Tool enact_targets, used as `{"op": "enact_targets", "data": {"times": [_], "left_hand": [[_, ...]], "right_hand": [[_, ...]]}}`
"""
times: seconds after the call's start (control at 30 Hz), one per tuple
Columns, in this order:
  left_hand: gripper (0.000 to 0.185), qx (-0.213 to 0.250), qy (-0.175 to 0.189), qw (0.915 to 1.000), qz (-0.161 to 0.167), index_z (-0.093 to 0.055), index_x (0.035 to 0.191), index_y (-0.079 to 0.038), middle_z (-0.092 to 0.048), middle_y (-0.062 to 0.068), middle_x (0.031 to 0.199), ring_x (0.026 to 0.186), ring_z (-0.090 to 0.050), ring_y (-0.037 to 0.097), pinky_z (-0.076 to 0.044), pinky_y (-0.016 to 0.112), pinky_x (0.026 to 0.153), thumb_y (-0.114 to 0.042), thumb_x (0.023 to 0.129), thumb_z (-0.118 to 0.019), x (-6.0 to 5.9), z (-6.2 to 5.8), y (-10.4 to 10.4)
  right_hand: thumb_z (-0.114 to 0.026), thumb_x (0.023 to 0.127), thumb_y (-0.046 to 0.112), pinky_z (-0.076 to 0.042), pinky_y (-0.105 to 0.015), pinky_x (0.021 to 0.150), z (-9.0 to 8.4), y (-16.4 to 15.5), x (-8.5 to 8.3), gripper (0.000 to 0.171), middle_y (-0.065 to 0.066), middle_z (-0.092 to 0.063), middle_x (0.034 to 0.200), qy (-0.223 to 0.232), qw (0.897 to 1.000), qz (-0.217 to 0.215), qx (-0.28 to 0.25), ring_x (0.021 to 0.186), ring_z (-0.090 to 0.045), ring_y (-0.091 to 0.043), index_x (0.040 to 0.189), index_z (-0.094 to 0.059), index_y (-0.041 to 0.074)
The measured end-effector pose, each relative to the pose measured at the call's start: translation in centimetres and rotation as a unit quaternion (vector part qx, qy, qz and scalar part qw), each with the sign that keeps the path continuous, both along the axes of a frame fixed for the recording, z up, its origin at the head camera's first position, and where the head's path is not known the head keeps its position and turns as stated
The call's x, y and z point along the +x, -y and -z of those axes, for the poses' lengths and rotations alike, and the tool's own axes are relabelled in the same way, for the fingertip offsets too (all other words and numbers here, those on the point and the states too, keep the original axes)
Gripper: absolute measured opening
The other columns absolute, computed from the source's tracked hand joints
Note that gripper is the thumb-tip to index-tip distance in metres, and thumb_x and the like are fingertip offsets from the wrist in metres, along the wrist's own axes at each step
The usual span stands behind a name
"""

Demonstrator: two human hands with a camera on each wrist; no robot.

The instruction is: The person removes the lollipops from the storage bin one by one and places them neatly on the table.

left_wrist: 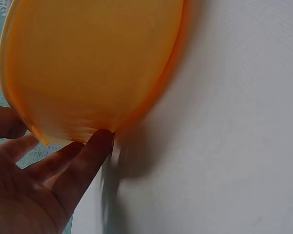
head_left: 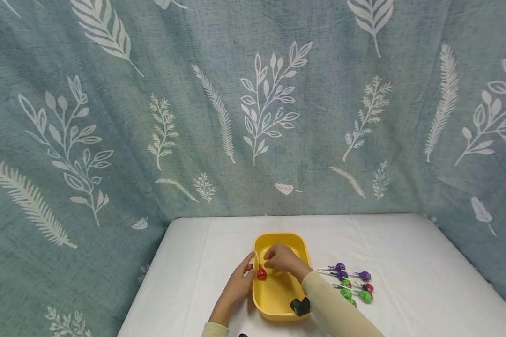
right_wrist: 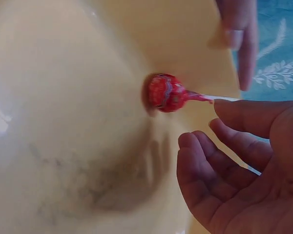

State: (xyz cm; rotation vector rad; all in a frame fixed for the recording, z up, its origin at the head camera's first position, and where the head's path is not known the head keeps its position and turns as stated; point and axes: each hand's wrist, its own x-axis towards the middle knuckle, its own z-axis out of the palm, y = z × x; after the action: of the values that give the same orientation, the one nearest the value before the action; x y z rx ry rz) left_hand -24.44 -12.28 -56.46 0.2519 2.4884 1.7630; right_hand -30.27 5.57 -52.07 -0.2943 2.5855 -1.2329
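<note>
- A yellow tub (head_left: 281, 243) stands on the white table (head_left: 405, 252), at the middle of the near half, its long side running from near edge to far edge.
- One red lollipop (head_left: 261, 274) sits inside the tub against its left wall, head down on the floor of the tub, white stick leaning up over the left rim.
- The right hand (head_left: 281, 259) hangs over the tub just beside the lollipop; in the right wrist view its fingers (right_wrist: 219, 161) are loosely curled and hold nothing, the stick just clear of them.
- The left hand (head_left: 239, 281) rests against the tub's left wall from outside, fingers (left_wrist: 83, 161) straight, a fingertip touching the wall; whether it also touches the stick cannot be told.
- A heap of lollipops (head_left: 351, 282), purple, green and red, lies on the table just right of the tub, sticks pointing left.
- A black device (head_left: 300, 306) sits on the right wrist, above the tub's near right corner.
- A leaf-print curtain (head_left: 253, 107) hangs behind the table's far edge.
</note>
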Motion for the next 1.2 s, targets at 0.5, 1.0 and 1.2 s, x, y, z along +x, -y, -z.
{"op": "enact_targets", "data": {"times": [0.5, 1.0, 1.2], "left_hand": [[0.055, 0.024, -0.006, 0.9996, 0.015, -0.038, 0.157, -0.01, -0.06, 0.025, 0.13, 0.099, -0.066, 0.029, -0.057, 0.036, 0.073, -0.015, 0.104, -0.052, 0.0, 0.0, -0.1], [0.054, -0.001, -0.012, 0.9999, 0.005, -0.041, 0.156, -0.01, -0.062, 0.023, 0.127, 0.1, -0.065, 0.029, -0.057, 0.042, 0.079, -0.013, 0.103, -0.054, 0.1, -0.3, -0.1], [0.053, -0.013, -0.012, 0.9998, 0.0, -0.042, 0.156, -0.012, -0.061, 0.023, 0.128, 0.107, -0.063, 0.032, -0.055, 0.047, 0.085, -0.014, 0.104, -0.054, 0.1, -0.3, 0.0]], "right_hand": [[-0.081, 0.078, 0.005, -0.036, -0.021, 0.046, 1.5, 1.1, -0.7, 0.013, 0.002, -0.061, 0.06, 0.01, 0.998, -0.055, 0.042, 0.051, -0.044, -0.01, 0.07, -0.073, 0.01], [-0.079, 0.084, 0.001, -0.057, -0.031, 0.063, 0.6, 0.8, -0.5, 0.013, -0.004, -0.069, 0.071, 0.03, 0.999, -0.034, 0.014, 0.065, -0.065, -0.017, 0.075, -0.069, 0.005], [-0.078, 0.084, 0.002, -0.057, -0.032, 0.062, -0.4, 0.1, -0.2, 0.012, -0.004, -0.068, 0.069, 0.012, 0.999, -0.038, -0.007, 0.06, -0.061, -0.016, 0.076, -0.069, 0.003]]}}
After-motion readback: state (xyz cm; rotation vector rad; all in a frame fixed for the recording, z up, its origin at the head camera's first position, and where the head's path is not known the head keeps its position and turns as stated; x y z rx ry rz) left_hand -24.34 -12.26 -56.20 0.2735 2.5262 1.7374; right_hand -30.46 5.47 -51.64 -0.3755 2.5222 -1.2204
